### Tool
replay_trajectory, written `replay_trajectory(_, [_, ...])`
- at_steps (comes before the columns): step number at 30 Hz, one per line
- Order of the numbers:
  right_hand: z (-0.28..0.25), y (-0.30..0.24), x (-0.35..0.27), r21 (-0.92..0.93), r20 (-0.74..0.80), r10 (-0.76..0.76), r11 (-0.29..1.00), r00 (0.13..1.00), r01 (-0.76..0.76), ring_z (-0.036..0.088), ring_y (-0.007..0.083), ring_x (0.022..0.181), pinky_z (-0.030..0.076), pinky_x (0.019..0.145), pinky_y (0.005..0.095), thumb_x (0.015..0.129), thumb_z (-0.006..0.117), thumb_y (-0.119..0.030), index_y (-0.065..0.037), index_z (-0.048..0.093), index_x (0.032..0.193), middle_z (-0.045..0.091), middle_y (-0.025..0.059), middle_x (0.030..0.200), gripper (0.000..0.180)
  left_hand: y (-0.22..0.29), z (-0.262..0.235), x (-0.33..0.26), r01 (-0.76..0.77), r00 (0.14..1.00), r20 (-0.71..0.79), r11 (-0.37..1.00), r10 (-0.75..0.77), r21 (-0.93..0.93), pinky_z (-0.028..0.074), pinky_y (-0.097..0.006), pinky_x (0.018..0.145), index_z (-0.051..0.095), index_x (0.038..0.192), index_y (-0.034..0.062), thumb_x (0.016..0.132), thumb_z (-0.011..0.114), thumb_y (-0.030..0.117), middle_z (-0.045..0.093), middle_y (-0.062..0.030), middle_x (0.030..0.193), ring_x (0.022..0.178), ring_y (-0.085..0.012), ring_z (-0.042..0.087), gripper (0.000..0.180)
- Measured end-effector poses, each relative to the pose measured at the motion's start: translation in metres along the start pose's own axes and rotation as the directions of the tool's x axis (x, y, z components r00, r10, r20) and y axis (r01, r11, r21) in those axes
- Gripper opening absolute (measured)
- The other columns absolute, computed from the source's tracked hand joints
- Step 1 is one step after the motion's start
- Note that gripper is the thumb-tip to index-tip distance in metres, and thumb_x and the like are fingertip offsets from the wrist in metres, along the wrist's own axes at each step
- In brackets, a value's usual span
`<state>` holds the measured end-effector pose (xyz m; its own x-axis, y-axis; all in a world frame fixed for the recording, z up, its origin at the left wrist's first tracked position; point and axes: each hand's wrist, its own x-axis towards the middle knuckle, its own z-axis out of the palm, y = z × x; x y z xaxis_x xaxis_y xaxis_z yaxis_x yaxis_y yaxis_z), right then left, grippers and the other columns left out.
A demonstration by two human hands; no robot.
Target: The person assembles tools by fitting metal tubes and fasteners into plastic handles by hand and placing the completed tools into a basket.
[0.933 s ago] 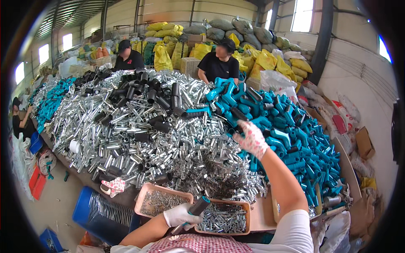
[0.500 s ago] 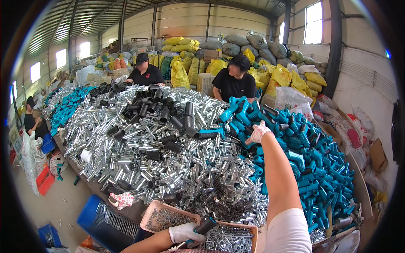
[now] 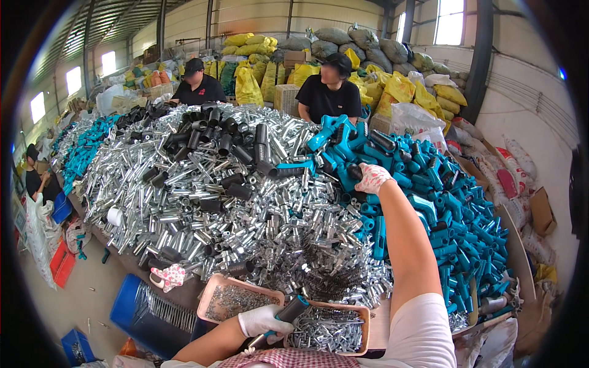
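Observation:
My left hand (image 3: pixel 265 321), in a white glove, is closed around a black cylindrical handle with teal parts (image 3: pixel 293 308), held tilted low in front of me. It is just above a shallow tray of small metal parts (image 3: pixel 366 331). My right arm is stretched far forward. On it, my right hand (image 3: pixel 373 178), in a white glove with red patterning, curls its fingers at a dark-ended teal plastic housing (image 3: pixel 354 172) in a heap of teal plastic housings (image 3: pixel 451 227). Its fingertips are partly hidden among the parts.
A large heap of silver metal tubes (image 3: pixel 184 202), with black sleeves (image 3: pixel 225 145) mixed in, covers the table's middle. Near me are a second tray (image 3: pixel 211 294), a blue bin (image 3: pixel 126 300) and a patterned glove (image 3: pixel 169 277). Two people (image 3: pixel 328 95) (image 3: pixel 199 89) work across the table.
The whole view has shifted slightly. My right hand's fingers, spread before over the teal heap, have drawn in around a part. My left hand keeps the black handle.

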<state>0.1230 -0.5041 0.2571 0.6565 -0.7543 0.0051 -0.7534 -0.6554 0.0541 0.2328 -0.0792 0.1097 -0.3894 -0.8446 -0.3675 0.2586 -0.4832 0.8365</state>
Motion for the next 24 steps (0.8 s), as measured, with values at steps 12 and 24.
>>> replay_trajectory(12, [0.007, -0.020, -0.069, -0.272, -0.096, -0.075, 0.961, 0.993, 0.047, 0.061, 0.0304, 0.113, 0.050, 0.092, 0.0386, 0.084, 0.059, -0.020, -0.008, 0.055, 0.125, 0.062, 0.0154, 0.123, 0.043, -0.018, -0.003, 0.003, -0.060, 0.998, -0.022, 0.996, 0.059, -0.065, 0.040, -0.027, 0.041, 0.058, 0.098, -0.0019, 0.082, 0.068, 0.013, 0.054, -0.0056, 0.064, 0.044, -0.0128, 0.049, 0.024])
replay_trajectory(24, [0.036, -0.020, -0.181, 0.190, -0.362, -0.077, 0.970, 0.929, 0.154, 0.062, 0.0335, 0.109, 0.048, 0.095, 0.0387, 0.075, 0.066, -0.014, -0.006, 0.041, 0.143, 0.061, 0.0206, 0.122, 0.074, -0.011, 0.015, -0.009, -0.177, 0.981, -0.059, 0.977, 0.185, 0.121, 0.042, -0.028, 0.042, 0.057, 0.089, 0.0016, 0.084, 0.066, 0.015, 0.053, -0.0041, 0.059, 0.045, -0.0131, 0.052, 0.017])
